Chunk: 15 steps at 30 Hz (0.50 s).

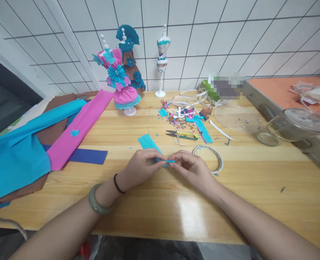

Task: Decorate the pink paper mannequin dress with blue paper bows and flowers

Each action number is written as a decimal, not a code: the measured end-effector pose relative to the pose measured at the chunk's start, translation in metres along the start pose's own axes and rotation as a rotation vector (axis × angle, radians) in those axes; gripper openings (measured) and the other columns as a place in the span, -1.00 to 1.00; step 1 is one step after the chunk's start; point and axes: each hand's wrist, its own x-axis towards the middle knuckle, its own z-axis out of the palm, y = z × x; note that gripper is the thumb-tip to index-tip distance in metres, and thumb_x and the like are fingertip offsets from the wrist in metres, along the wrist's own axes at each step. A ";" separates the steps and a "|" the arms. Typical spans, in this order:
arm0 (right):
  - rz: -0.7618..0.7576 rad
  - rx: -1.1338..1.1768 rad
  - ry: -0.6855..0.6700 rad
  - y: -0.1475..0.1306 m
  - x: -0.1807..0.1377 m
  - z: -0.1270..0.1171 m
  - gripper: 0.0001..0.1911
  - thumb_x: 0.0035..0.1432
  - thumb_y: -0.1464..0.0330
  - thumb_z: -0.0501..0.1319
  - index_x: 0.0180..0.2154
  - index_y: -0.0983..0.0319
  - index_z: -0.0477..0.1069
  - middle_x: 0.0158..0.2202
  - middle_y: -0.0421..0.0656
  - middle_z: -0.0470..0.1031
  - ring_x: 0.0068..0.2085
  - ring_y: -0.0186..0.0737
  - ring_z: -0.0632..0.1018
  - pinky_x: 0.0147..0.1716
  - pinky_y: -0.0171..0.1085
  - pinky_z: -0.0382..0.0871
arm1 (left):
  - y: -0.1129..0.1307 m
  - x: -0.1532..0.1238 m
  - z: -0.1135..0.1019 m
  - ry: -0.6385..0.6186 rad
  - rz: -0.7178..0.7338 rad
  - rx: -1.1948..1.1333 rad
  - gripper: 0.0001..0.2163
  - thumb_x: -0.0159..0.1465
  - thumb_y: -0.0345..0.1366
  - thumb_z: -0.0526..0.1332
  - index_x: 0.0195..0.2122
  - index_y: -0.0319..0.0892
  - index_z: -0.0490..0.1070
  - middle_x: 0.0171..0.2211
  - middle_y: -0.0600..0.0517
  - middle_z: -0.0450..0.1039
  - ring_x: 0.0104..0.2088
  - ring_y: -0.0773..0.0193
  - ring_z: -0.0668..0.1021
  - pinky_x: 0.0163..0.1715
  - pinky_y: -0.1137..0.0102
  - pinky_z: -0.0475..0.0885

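Note:
My left hand (142, 164) and my right hand (191, 167) meet over the wooden table (160, 202), both pinching a narrow strip of teal crepe paper (149, 143) that trails back from my fingers toward the far side. The fingers of both hands are closed on the strip's near end, which looks folded or rolled. A roll of tape (210, 155) lies just right of my right hand. Small thread snips (183, 135) lie beyond the strip.
Teal (16, 155), pink (78, 128) and dark blue (88, 156) crepe sheets cover the left. Two paper-dressed mannequin dolls (120, 77) and a bare one (162, 57) stand at the back. Paper scraps (185, 117), a clear lid (237, 119) and a glass jar (292, 126) lie right.

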 end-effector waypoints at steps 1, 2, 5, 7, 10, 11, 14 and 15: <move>0.002 -0.002 -0.009 -0.001 0.000 0.000 -0.83 0.10 0.29 0.16 -0.32 0.25 0.44 -0.41 -0.13 0.41 -0.45 -0.32 0.41 -0.48 -0.33 0.30 | 0.000 0.000 0.000 0.001 0.001 -0.002 -0.87 0.13 -0.32 0.19 -0.41 -0.25 0.48 -0.43 -0.04 0.49 -0.40 0.31 0.49 -0.35 0.43 0.38; 0.002 -0.005 -0.019 -0.002 0.001 -0.001 -0.83 0.11 0.30 0.15 -0.33 0.25 0.45 -0.41 -0.13 0.42 -0.43 -0.30 0.42 -0.46 -0.32 0.30 | 0.000 0.000 0.000 -0.001 0.002 -0.003 -0.88 0.13 -0.32 0.19 -0.42 -0.25 0.48 -0.44 -0.04 0.49 -0.41 0.32 0.49 -0.35 0.44 0.38; -0.005 -0.010 -0.041 -0.006 0.001 -0.003 -0.81 0.11 0.29 0.14 -0.36 0.25 0.47 -0.41 -0.12 0.44 -0.38 -0.27 0.44 -0.41 -0.31 0.31 | 0.000 0.000 0.000 -0.010 0.008 -0.007 -0.88 0.13 -0.33 0.18 -0.43 -0.26 0.48 -0.44 -0.03 0.49 -0.41 0.33 0.49 -0.36 0.45 0.38; -0.004 0.002 -0.043 -0.006 0.001 -0.002 -0.80 0.11 0.28 0.14 -0.36 0.25 0.47 -0.41 -0.12 0.44 -0.39 -0.28 0.43 -0.41 -0.31 0.31 | 0.000 0.000 0.000 -0.012 0.002 -0.006 -0.87 0.13 -0.33 0.18 -0.43 -0.27 0.48 -0.45 -0.03 0.49 -0.41 0.33 0.49 -0.36 0.46 0.37; 0.047 0.049 -0.027 -0.002 0.000 0.000 -0.78 0.07 0.24 0.18 -0.31 0.26 0.45 -0.52 -0.19 0.38 -0.51 -0.35 0.37 -0.53 -0.35 0.25 | 0.002 0.000 0.000 -0.010 -0.029 0.003 -0.87 0.13 -0.32 0.18 -0.44 -0.26 0.48 -0.45 -0.02 0.49 -0.42 0.33 0.48 -0.36 0.46 0.37; 0.069 0.069 -0.026 0.000 -0.001 0.001 -0.76 0.05 0.23 0.19 -0.30 0.26 0.44 -0.56 -0.22 0.35 -0.55 -0.37 0.33 -0.56 -0.37 0.22 | 0.002 0.000 0.000 -0.010 -0.041 0.006 -0.87 0.13 -0.32 0.19 -0.43 -0.26 0.48 -0.45 -0.02 0.49 -0.42 0.33 0.48 -0.37 0.46 0.37; 0.118 0.132 -0.030 0.002 -0.001 0.003 -0.76 0.04 0.22 0.20 -0.31 0.25 0.43 -0.58 -0.25 0.34 -0.57 -0.39 0.32 -0.58 -0.38 0.20 | 0.002 -0.001 0.000 -0.022 -0.090 -0.005 -0.86 0.11 -0.29 0.20 -0.39 -0.25 0.49 -0.44 -0.01 0.51 -0.42 0.33 0.49 -0.39 0.47 0.38; 0.135 0.157 -0.028 0.002 -0.001 0.002 -0.76 0.03 0.22 0.20 -0.33 0.26 0.43 -0.57 -0.23 0.36 -0.56 -0.39 0.34 -0.57 -0.38 0.22 | 0.001 -0.001 0.000 -0.026 -0.112 -0.022 -0.84 0.11 -0.28 0.21 -0.37 -0.25 0.50 -0.44 -0.01 0.51 -0.42 0.33 0.49 -0.40 0.47 0.38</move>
